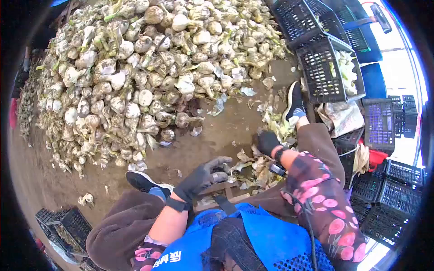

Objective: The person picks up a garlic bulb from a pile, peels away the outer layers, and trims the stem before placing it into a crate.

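My left hand (204,177), in a dark grey glove, hovers above the ground between my legs. Its fingers are loosely bent and apart, and I see nothing held in them. My right hand (270,143), in a black glove, reaches down at the edge of a scatter of leaves and peelings (262,169) by my right foot. Its fingers are too dark to make out, so any grip is hidden. Ahead rises a large heap of garlic bulbs (135,77), dirty white with short stalks. Dry skins (219,105) lie on the ground near it.
At right stands a black crate (321,72) with pale trimmed pieces inside, beside a printed sack (346,118). More crates (402,180) are stacked lower right. Another black crate (68,228) sits lower left, and a loose bulb (86,198) lies near it.
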A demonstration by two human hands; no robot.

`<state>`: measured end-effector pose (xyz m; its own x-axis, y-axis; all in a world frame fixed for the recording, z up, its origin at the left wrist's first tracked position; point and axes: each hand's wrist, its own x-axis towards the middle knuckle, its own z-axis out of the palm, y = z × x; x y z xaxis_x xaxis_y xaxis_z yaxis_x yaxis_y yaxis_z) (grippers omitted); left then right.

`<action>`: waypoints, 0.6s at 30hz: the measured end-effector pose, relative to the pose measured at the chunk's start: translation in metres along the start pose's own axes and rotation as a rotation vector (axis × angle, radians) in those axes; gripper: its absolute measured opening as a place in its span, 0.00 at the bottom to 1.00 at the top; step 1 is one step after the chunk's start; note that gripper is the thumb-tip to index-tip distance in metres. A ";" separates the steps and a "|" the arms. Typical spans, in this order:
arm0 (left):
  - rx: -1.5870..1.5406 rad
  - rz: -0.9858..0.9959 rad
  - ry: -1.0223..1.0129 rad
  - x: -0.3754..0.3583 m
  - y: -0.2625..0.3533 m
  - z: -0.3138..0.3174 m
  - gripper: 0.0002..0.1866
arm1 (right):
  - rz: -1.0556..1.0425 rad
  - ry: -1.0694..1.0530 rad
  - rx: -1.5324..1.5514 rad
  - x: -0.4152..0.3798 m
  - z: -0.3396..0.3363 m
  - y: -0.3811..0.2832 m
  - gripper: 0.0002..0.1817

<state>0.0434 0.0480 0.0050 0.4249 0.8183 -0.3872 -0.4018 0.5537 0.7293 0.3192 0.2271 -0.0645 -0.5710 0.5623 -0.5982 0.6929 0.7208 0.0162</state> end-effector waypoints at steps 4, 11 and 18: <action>0.127 0.043 -0.043 0.002 0.005 0.015 0.26 | 0.095 -0.444 -0.088 -0.031 0.030 0.015 0.14; 0.145 0.034 -0.011 -0.007 0.011 0.033 0.25 | -0.157 0.040 0.283 -0.006 0.051 -0.110 0.15; 0.235 0.179 0.146 -0.026 0.016 0.041 0.23 | -0.239 -0.232 -0.022 -0.068 -0.056 -0.076 0.17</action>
<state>0.0597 0.0292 0.0499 0.2369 0.9224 -0.3050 -0.2542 0.3619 0.8969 0.2810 0.1565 0.0200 -0.5988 0.2706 -0.7538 0.5403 0.8312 -0.1308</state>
